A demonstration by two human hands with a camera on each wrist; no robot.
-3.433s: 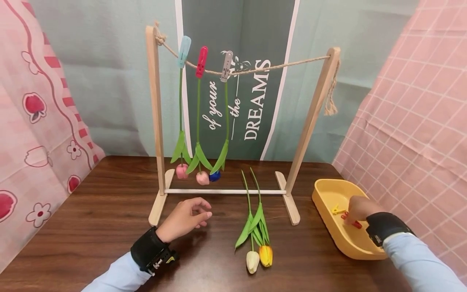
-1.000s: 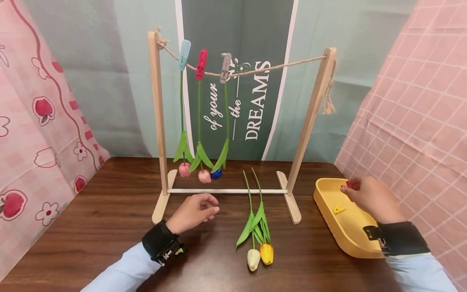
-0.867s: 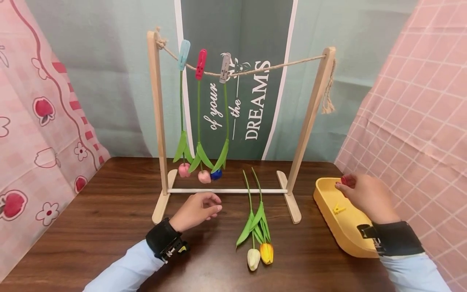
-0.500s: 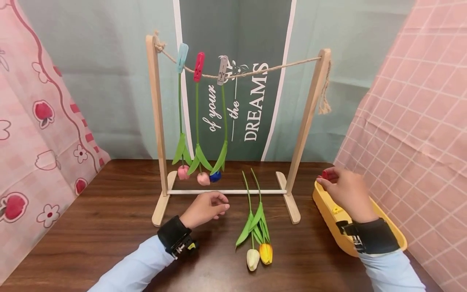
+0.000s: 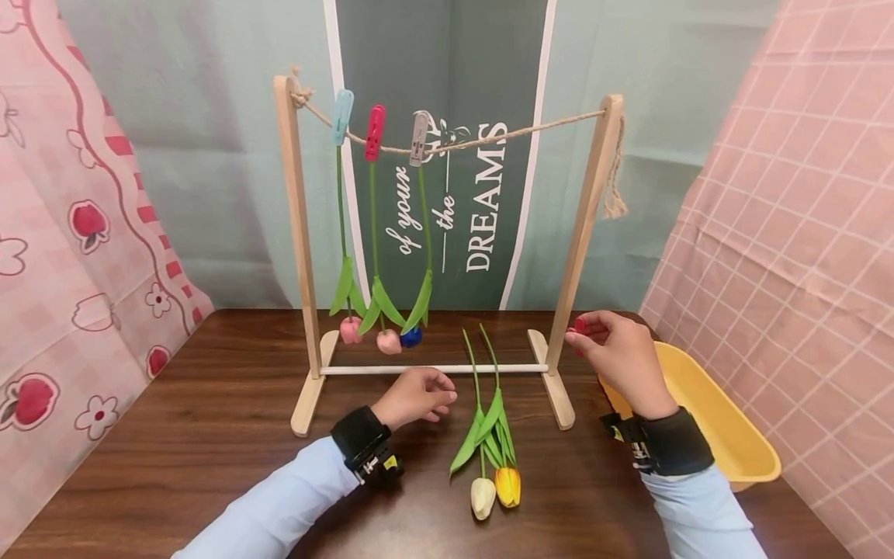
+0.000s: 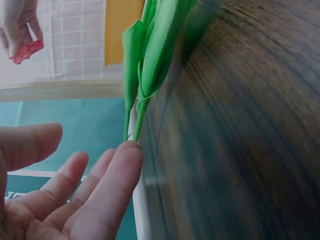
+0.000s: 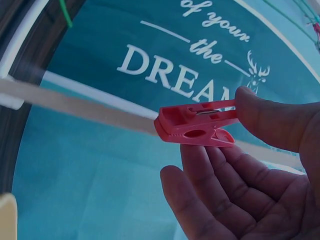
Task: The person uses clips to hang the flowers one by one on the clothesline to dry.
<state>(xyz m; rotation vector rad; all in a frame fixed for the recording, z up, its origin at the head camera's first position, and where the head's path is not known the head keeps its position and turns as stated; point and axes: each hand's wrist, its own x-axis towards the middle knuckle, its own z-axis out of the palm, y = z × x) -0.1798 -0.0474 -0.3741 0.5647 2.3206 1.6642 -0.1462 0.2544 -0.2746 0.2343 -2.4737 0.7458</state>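
Note:
My right hand (image 5: 624, 357) pinches a red clothespin (image 7: 197, 120) between thumb and fingers, beside the rack's right post. Relaxed and holding nothing, my left hand (image 5: 414, 400) hovers by the rack's white bottom bar, its fingers pointing toward the tulip stems. A white tulip (image 5: 483, 498) and a yellow tulip (image 5: 508, 487) lie on the table, heads toward me. From the rope (image 5: 517, 135), three tulips hang head down: a pink one (image 5: 351, 331) under a light blue clothespin (image 5: 342, 116), a pale pink one (image 5: 389, 341) under a red one, and a blue one (image 5: 411, 337) under a grey one.
The wooden rack (image 5: 299, 233) stands across the middle of the brown table (image 5: 195, 435), its feet spread front to back. A yellow tray (image 5: 757, 460) sits at right, partly hidden behind my right hand and wrist. Curtains close off the back and both sides.
My right hand has taken the red clothespin out of the yellow tray and carried it left to the rack's right post. My left hand has drifted right, toward the tulip stems.

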